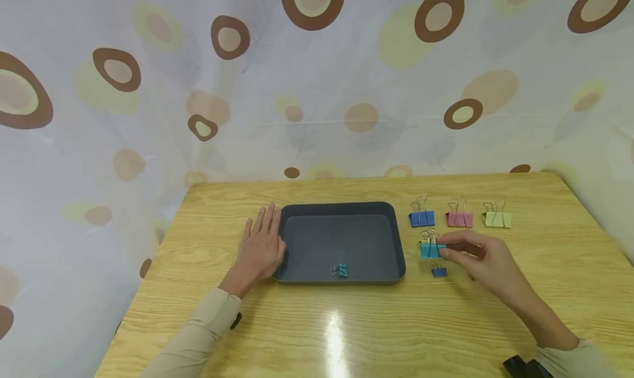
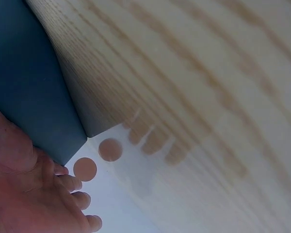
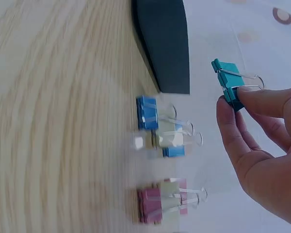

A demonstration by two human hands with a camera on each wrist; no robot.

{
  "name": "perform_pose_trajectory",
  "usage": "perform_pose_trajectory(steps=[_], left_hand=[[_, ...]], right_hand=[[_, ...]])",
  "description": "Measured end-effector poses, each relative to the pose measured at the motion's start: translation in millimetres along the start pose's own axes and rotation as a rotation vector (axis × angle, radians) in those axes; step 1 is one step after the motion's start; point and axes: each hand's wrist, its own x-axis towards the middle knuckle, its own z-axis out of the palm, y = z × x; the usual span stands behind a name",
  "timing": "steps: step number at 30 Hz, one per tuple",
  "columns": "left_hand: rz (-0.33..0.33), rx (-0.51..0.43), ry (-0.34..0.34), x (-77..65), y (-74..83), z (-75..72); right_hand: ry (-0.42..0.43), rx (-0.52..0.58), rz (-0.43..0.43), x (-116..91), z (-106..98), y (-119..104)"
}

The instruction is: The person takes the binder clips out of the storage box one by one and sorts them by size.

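Note:
A teal binder clip (image 1: 430, 251) is pinched between the thumb and fingers of my right hand (image 1: 487, 262), to the right of the tray. The right wrist view shows that clip (image 3: 229, 81) held above the table with its wire handles out. My left hand (image 1: 260, 248) rests with straight fingers along the left side of a dark grey tray (image 1: 342, 208). Inside the tray, near its front wall, lies a small teal binder clip (image 1: 339, 270). Close to my right hand, a small dark blue binder clip (image 1: 439, 272) is on the table.
Behind my right hand stand a blue binder clip (image 1: 422, 219), a pink one (image 1: 459, 219) and a pale yellow-green one (image 1: 497, 219) in a row. The wooden table (image 1: 297, 326) ends at a patterned cloth (image 1: 317, 81) at the back.

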Motion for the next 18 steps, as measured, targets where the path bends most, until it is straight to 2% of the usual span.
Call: perform_pose_trajectory(steps=[6,13,18], left_hand=[[0.006,0.015,0.003,2.3,0.8,-1.8],[0.002,0.032,0.015,1.1,1.0,-0.8],[0.007,0.021,0.003,1.0,1.8,-0.8]], right_hand=[[0.045,0.009,0.089,-11.7,-25.7,9.6],[0.082,-0.066,0.126,-21.1,-46.7,30.4],[0.088,-0.042,0.159,-25.1,-66.7,46.3]])
